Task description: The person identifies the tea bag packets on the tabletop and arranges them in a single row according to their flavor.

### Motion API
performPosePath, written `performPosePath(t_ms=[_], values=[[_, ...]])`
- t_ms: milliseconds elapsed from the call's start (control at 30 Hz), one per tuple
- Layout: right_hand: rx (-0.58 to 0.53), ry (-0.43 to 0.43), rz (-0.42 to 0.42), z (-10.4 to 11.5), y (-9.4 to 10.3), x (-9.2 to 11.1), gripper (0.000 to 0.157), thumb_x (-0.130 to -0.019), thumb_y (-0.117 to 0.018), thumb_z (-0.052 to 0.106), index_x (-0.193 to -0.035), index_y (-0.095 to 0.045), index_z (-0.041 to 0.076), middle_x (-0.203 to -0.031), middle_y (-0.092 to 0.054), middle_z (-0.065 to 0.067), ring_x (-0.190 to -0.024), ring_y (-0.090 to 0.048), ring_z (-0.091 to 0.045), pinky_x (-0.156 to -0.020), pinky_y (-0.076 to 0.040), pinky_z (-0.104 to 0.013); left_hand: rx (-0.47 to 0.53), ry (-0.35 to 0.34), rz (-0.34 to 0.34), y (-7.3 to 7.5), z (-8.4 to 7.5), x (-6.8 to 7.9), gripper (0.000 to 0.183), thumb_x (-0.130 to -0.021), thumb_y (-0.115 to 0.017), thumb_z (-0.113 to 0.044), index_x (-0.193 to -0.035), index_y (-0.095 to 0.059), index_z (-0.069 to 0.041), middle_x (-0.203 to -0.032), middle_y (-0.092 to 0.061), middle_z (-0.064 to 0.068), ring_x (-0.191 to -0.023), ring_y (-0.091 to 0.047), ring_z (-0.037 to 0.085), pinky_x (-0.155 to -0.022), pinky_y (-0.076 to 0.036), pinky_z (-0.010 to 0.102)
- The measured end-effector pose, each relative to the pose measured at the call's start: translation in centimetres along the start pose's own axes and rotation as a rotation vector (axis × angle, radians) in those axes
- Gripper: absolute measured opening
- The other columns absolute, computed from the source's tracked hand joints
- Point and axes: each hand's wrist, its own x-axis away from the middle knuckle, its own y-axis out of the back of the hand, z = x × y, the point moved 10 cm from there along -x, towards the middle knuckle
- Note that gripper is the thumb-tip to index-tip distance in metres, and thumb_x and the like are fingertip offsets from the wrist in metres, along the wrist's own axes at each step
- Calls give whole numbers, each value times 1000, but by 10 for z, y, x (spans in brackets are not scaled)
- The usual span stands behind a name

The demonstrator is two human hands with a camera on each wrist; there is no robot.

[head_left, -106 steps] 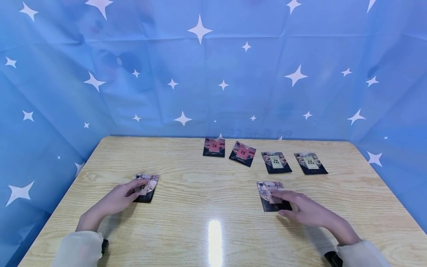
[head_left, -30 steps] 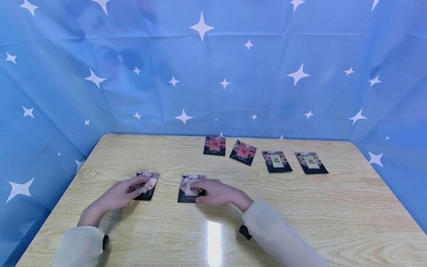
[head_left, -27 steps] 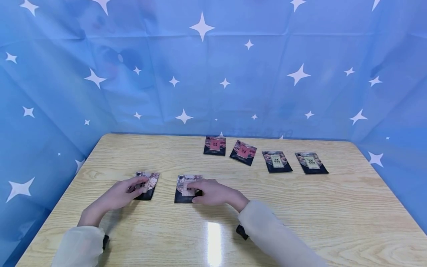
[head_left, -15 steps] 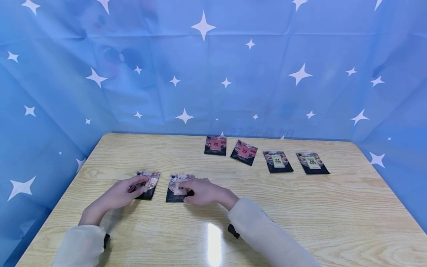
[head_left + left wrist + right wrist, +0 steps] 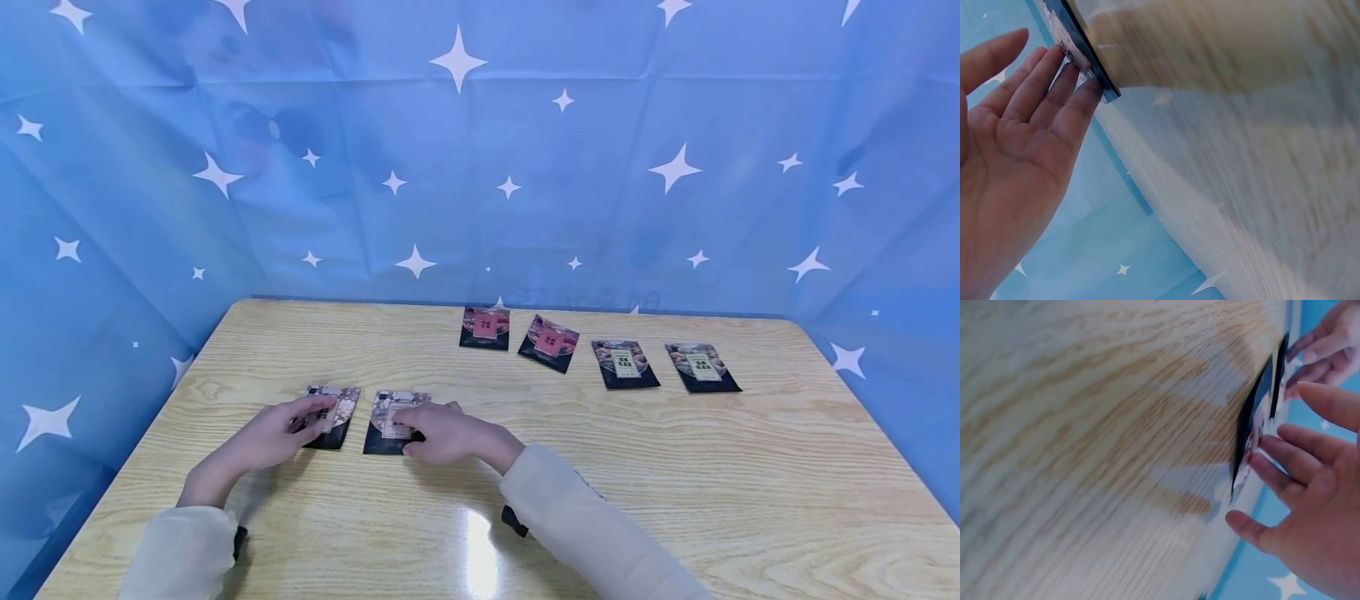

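A flat pouch with a pale pink label [image 5: 347, 408] lies at the left of the table. My left hand [image 5: 266, 435] rests its fingertips on it; the left wrist view shows these fingers [image 5: 1041, 87] nearly straight against the printed face. Just to its right, across a narrow gap, lies a matching pouch [image 5: 377, 437]. My right hand [image 5: 450, 433] touches that one with its fingertips, and in the right wrist view the fingers [image 5: 1294, 459] are extended against the printed side, thumb apart. Each hand covers part of its pouch. Both pouches are black at the bottom.
Toward the back of the wooden table [image 5: 637, 483] lie two red-labelled pouches, one straight [image 5: 484, 327] and one tilted [image 5: 548, 342]. Right of them are two green-labelled pouches, a nearer one [image 5: 626, 364] and a farther-right one [image 5: 702, 367]. A blue starry cloth [image 5: 525, 225] surrounds the table.
My right hand has slid its pouch from the table's right-centre leftward until it lies beside the other pink-labelled pouch. My left hand has stayed on its pouch.
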Motion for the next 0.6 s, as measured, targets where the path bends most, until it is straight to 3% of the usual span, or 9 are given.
performPosePath(t_ms=[67,200,333,433,533,600], values=[[-1,-2,5,0,-1,0,50,-94,-51,20,-141,-37,12,-119,-53,1,-112,-45,-10,-89,-31,-42,2,-2,-1,0,0,0,40,-94,-53,-18,-129,-48,0,-126,-50,22,-113,-48,41,-87,-42,52],[-11,6,12,0,-1,-1,49,-94,-51,19,-140,-37,11,-88,-48,3,-82,-42,-9,-77,-27,-39,-2,-1,-3,0,1,0,40,-94,-53,-18,-129,-48,0,-126,-50,21,-113,-48,40,-87,-42,52],[-15,6,18,0,-2,-2,49,-94,-51,19,-141,-37,11,-82,-45,3,-76,-40,-10,-77,-27,-39,-3,0,1,-1,2,0,40,-94,-53,-18,-130,-48,0,-126,-50,21,-113,-48,40,-87,-42,51],[-20,-3,17,0,-2,-1,51,-94,-51,20,-142,-35,12,-112,-54,4,-102,-48,-8,-91,-31,-41,-2,7,2,-1,2,0,40,-94,-53,-18,-129,-49,0,-126,-50,21,-112,-48,40,-86,-43,51],[-45,-11,17,-1,-2,0,52,-95,-50,21,-143,-33,12,-142,-37,0,-132,-29,-15,-104,-23,-50,0,8,2,-1,1,0,40,-94,-53,-18,-129,-49,0,-126,-50,22,-113,-48,40,-87,-42,51],[-73,-12,16,-1,-2,1,52,-95,-50,21,-143,-32,12,-145,-31,-2,-135,-21,-20,-105,-18,-53,0,10,2,-1,0,-1,40,-94,-52,-18,-129,-48,0,-127,-49,22,-114,-47,41,-87,-42,52]])
